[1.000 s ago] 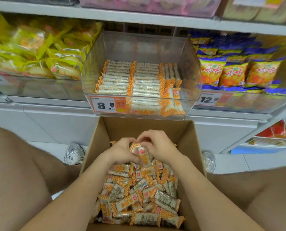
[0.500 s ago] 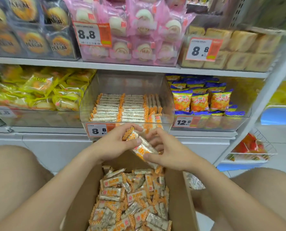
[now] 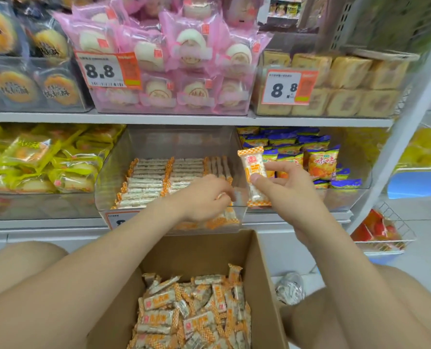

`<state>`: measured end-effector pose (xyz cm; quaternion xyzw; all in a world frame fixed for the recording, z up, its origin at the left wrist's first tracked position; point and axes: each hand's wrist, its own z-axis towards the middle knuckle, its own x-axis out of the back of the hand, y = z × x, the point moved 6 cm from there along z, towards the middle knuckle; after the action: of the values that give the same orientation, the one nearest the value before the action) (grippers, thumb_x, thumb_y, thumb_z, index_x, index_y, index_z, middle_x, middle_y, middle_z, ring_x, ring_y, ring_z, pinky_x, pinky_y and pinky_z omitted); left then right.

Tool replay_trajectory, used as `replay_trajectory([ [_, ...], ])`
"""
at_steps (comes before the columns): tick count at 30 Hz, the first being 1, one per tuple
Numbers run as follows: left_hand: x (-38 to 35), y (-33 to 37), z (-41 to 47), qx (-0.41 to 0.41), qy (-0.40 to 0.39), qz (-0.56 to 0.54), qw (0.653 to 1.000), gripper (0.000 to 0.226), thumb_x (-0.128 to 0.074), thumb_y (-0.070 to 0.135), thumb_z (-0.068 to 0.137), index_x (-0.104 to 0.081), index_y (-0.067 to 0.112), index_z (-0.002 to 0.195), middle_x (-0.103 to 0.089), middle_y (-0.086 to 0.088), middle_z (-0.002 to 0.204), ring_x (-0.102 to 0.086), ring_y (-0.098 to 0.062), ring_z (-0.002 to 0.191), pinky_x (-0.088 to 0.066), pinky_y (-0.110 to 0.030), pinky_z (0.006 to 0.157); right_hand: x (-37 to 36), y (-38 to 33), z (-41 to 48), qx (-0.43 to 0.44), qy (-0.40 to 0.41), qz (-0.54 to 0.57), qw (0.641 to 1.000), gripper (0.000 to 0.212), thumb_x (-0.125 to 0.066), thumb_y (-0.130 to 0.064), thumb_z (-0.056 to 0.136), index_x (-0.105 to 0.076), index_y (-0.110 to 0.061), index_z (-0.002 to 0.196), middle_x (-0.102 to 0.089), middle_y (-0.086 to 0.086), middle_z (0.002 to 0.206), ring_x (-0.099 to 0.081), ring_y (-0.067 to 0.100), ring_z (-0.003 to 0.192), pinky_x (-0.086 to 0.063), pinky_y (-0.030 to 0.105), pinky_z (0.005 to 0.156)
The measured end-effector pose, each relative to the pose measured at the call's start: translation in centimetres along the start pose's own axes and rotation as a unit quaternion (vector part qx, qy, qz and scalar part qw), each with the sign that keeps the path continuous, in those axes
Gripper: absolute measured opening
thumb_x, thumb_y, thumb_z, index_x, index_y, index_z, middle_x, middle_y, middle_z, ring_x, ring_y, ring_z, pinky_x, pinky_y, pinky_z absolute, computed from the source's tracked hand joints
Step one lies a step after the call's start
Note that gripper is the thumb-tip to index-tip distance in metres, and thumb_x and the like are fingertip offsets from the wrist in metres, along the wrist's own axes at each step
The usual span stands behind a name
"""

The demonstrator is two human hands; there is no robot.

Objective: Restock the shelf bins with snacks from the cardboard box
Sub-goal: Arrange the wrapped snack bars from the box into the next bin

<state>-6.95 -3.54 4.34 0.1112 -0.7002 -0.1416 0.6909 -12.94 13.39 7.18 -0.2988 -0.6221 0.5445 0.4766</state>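
Observation:
A brown cardboard box [image 3: 204, 250] stands open below me, holding several orange-and-white wrapped snack bars [image 3: 194, 313]. On the lower shelf, straight ahead, is a clear plastic bin [image 3: 176, 144] with rows of the same bars [image 3: 156, 177]. My left hand [image 3: 204, 197] reaches over the bin's front wall, fingers curled on a snack bar at the bin's right front. My right hand [image 3: 282, 185] holds one snack bar [image 3: 253, 172] upright, just right of the bin's front corner.
Yellow packs [image 3: 38, 159] fill the bin to the left, blue-and-orange chip bags [image 3: 310, 157] the bin to the right. The upper shelf carries pink-wrapped cakes [image 3: 184, 59] and price tags. My bare knees flank the box. A wire basket [image 3: 385, 230] sits low right.
Both hands rose from the box to the shelf bin. They separated: the left went into the bin, the right lifted one bar upright. The camera tilted up.

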Motion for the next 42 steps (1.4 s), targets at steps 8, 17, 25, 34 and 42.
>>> replay_trajectory([
  [8,-3.7,-0.5,3.4,0.0,-0.17,0.123,0.978,0.031,-0.052,0.042,0.102,-0.037,0.041,0.075,-0.048,0.004,0.092,-0.038,-0.021,0.105,-0.025,-0.04,0.091,-1.0,0.9,1.1,-0.028,0.001,-0.053,0.998,0.039,-0.076,-0.036,0.093,-0.058,-0.026,0.126,-0.064,-0.005,0.089,-0.064,0.008,0.081,-0.049,0.03,0.066],
  [17,-3.4,-3.1,3.1,-0.018,-0.145,0.166,0.975,0.07,-0.037,0.077,0.074,-0.066,0.041,0.127,-0.04,0.012,0.151,-0.033,-0.018,0.137,-0.029,-0.044,0.108,-0.9,1.0,0.9,-0.007,0.037,-0.164,0.986,0.053,-0.074,-0.044,0.093,-0.054,-0.018,0.135,-0.067,0.001,0.107,-0.066,0.023,0.103,-0.055,0.047,0.093],
  [25,-3.0,-5.4,1.2,0.028,-0.12,0.005,0.992,0.057,-0.018,0.055,0.103,-0.063,0.042,0.135,-0.039,0.018,0.16,-0.031,-0.01,0.148,-0.017,-0.058,0.118,-4.0,-1.6,0.2,0.197,0.097,-0.355,0.909,0.036,-0.076,-0.04,0.088,-0.066,-0.021,0.116,-0.072,0.001,0.097,-0.067,0.024,0.093,-0.041,0.032,0.069],
  [34,-3.0,-6.4,1.4,0.064,-0.072,-0.091,0.991,0.044,-0.034,0.038,0.095,-0.046,0.036,0.137,-0.065,0.015,0.126,-0.056,-0.016,0.115,-0.036,-0.06,0.11,-10.3,-0.5,3.0,0.23,0.098,-0.626,0.739,0.034,-0.074,-0.017,0.079,-0.06,-0.017,0.109,-0.07,0.01,0.081,-0.058,0.034,0.091,-0.038,0.044,0.079],
  [42,-3.3,-7.0,2.0,0.081,-0.069,-0.119,0.987,0.06,-0.037,0.028,0.098,-0.025,0.038,0.156,-0.061,0.004,0.142,-0.055,-0.024,0.126,-0.037,-0.058,0.113,-11.3,0.3,4.8,0.19,0.019,-0.655,0.731,0.017,-0.053,-0.025,0.102,-0.068,-0.023,0.095,-0.071,0.007,0.092,-0.044,0.036,0.121,-0.026,0.052,0.102],
])
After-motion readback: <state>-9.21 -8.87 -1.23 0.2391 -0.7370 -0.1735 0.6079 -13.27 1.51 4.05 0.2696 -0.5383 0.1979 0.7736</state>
